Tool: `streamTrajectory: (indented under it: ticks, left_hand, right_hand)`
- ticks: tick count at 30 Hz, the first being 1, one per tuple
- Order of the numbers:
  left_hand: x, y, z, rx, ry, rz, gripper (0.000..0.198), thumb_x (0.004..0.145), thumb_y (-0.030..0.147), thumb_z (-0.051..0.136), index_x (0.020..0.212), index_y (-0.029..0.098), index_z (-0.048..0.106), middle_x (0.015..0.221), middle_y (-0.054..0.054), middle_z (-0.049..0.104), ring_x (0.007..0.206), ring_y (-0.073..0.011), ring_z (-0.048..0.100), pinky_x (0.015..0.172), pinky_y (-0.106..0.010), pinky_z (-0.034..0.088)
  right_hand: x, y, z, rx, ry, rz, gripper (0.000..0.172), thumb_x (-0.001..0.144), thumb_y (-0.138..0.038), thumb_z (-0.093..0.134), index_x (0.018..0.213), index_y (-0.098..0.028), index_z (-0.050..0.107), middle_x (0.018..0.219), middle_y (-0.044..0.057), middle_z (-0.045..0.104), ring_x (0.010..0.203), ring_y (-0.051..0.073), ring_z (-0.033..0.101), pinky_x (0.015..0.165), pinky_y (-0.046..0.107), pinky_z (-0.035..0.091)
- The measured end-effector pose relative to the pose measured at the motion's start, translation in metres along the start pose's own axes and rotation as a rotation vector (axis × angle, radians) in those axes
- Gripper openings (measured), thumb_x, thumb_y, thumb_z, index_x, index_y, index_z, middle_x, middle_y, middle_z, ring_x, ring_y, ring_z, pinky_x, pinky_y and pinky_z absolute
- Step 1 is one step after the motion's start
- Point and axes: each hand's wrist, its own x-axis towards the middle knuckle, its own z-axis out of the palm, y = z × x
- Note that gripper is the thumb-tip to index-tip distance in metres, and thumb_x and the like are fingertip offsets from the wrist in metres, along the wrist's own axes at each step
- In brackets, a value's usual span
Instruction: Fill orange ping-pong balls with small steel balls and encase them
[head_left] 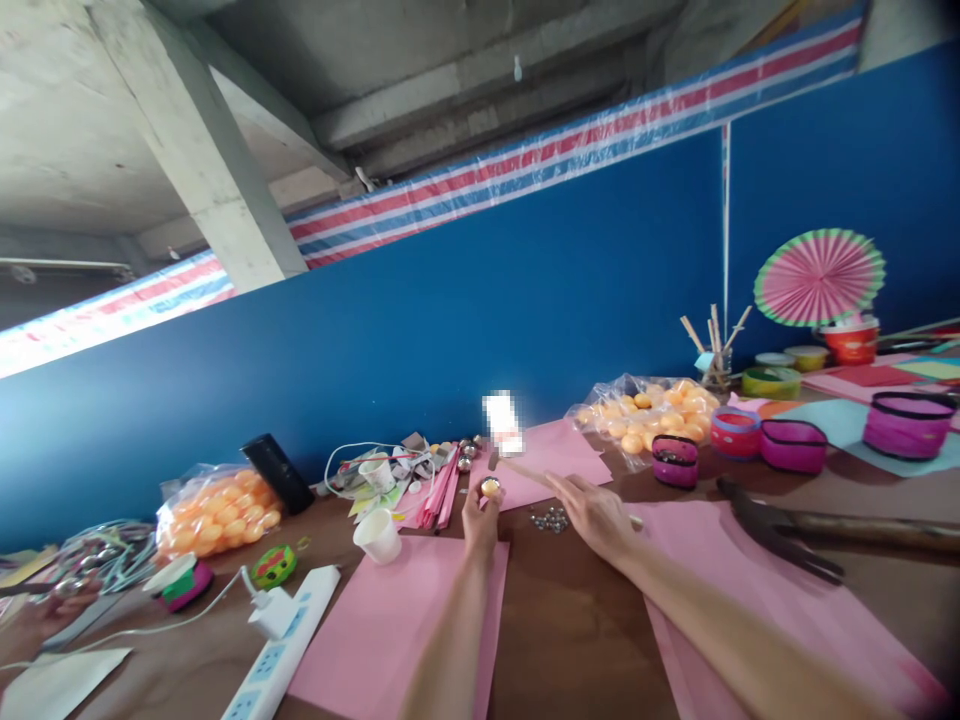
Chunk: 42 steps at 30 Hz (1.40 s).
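Note:
My left hand is closed around a small shiny metal ball with a yellowish face, held up in the fingertips. In my right hand is a small hammer with a thin wooden handle; its dark head is just above and beside the ball, apart from it. The handle's end sticks out behind that hand. Between my hands, a little pile of shiny metal pieces lies on the brown table. Beyond the left hand are several silver balls.
Pink sheets cover parts of the table. A white cup and power strip stand left. Bags of orange balls flank the work area. A large hammer lies right. Another person's hand is far left.

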Motion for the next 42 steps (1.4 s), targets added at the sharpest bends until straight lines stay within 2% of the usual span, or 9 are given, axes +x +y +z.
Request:
streamTrajectory:
  ticks: [5, 9, 12, 17, 24, 28, 32, 38, 42]
  left_hand:
    - [0.000, -0.001, 0.000, -0.047, -0.036, -0.029, 0.041, 0.064, 0.023, 0.070, 0.102, 0.016, 0.058, 0.088, -0.006, 0.066, 0.078, -0.0152, 0.065, 0.077, -0.030, 0.050]
    - [0.000, -0.002, 0.000, -0.081, -0.039, -0.030, 0.040, 0.066, 0.024, 0.068, 0.104, 0.017, 0.057, 0.089, -0.005, 0.065, 0.077, -0.0146, 0.065, 0.078, -0.030, 0.050]
    - [-0.001, -0.003, 0.000, -0.093, -0.066, -0.022, 0.037, 0.066, 0.026, 0.069, 0.099, 0.015, 0.058, 0.088, -0.006, 0.065, 0.077, -0.0153, 0.066, 0.079, -0.031, 0.051]
    - [-0.003, -0.004, -0.001, -0.093, -0.081, -0.004, 0.038, 0.065, 0.026, 0.069, 0.100, 0.016, 0.059, 0.086, -0.006, 0.066, 0.078, -0.0158, 0.065, 0.078, -0.031, 0.051]
    - [-0.001, -0.007, -0.001, -0.029, -0.073, 0.013, 0.041, 0.065, 0.027, 0.068, 0.104, 0.017, 0.057, 0.091, -0.006, 0.066, 0.080, -0.0160, 0.065, 0.077, -0.030, 0.050]
    - [0.001, -0.007, -0.002, 0.038, -0.078, 0.023, 0.041, 0.064, 0.027, 0.069, 0.102, 0.017, 0.059, 0.091, -0.007, 0.066, 0.083, -0.0175, 0.064, 0.076, -0.029, 0.050]
    - [0.002, -0.008, -0.002, 0.091, -0.081, 0.042, 0.040, 0.063, 0.026, 0.070, 0.101, 0.017, 0.060, 0.097, -0.008, 0.065, 0.089, -0.0192, 0.061, 0.078, -0.029, 0.048]
    - [0.001, -0.011, -0.001, 0.108, -0.114, 0.046, 0.042, 0.064, 0.027, 0.069, 0.103, 0.017, 0.059, 0.099, -0.009, 0.064, 0.087, -0.0187, 0.062, 0.079, -0.029, 0.048]
    - [0.001, -0.011, -0.002, 0.098, -0.157, 0.035, 0.046, 0.066, 0.029, 0.067, 0.108, 0.016, 0.056, 0.102, -0.010, 0.063, 0.087, -0.0190, 0.062, 0.080, -0.031, 0.048]
  right_hand:
    - [0.003, 0.003, -0.001, -0.073, -0.057, 0.066, 0.040, 0.088, -0.026, 0.037, 0.127, -0.037, 0.039, 0.088, 0.003, 0.061, 0.074, 0.015, 0.058, 0.059, 0.022, 0.037]
    - [0.010, 0.015, 0.001, -0.144, -0.024, 0.264, 0.045, 0.086, -0.017, 0.036, 0.127, -0.034, 0.039, 0.098, 0.006, 0.059, 0.083, 0.018, 0.055, 0.066, 0.026, 0.038]
    - [0.013, 0.032, 0.002, -0.207, -0.054, 0.428, 0.048, 0.083, -0.012, 0.033, 0.126, -0.031, 0.042, 0.102, 0.010, 0.058, 0.084, 0.022, 0.055, 0.066, 0.030, 0.039]
    - [0.012, 0.052, 0.005, -0.259, -0.099, 0.513, 0.047, 0.083, -0.010, 0.028, 0.120, -0.030, 0.049, 0.107, 0.013, 0.057, 0.087, 0.025, 0.056, 0.065, 0.034, 0.039]
    - [0.012, 0.046, 0.008, -0.290, -0.096, 0.460, 0.044, 0.084, -0.010, 0.032, 0.116, -0.032, 0.052, 0.102, 0.011, 0.058, 0.093, 0.026, 0.051, 0.072, 0.037, 0.037]
    - [0.014, 0.028, 0.004, -0.128, -0.026, 0.190, 0.033, 0.085, -0.015, 0.038, 0.106, -0.028, 0.060, 0.108, 0.007, 0.058, 0.099, 0.025, 0.047, 0.084, 0.037, 0.032]
    - [0.014, 0.013, 0.011, 0.086, -0.153, 0.027, 0.026, 0.084, -0.017, 0.042, 0.084, -0.022, 0.067, 0.082, 0.004, 0.065, 0.083, 0.018, 0.054, 0.079, 0.028, 0.037]
    - [0.010, 0.016, 0.024, 0.119, -0.184, 0.033, 0.021, 0.083, -0.017, 0.045, 0.086, -0.021, 0.066, 0.082, 0.003, 0.066, 0.082, 0.017, 0.056, 0.076, 0.026, 0.039]
    - [0.009, 0.021, 0.028, 0.233, -0.133, 0.081, 0.020, 0.083, -0.019, 0.046, 0.086, -0.021, 0.065, 0.083, 0.003, 0.067, 0.082, 0.018, 0.058, 0.075, 0.029, 0.041]
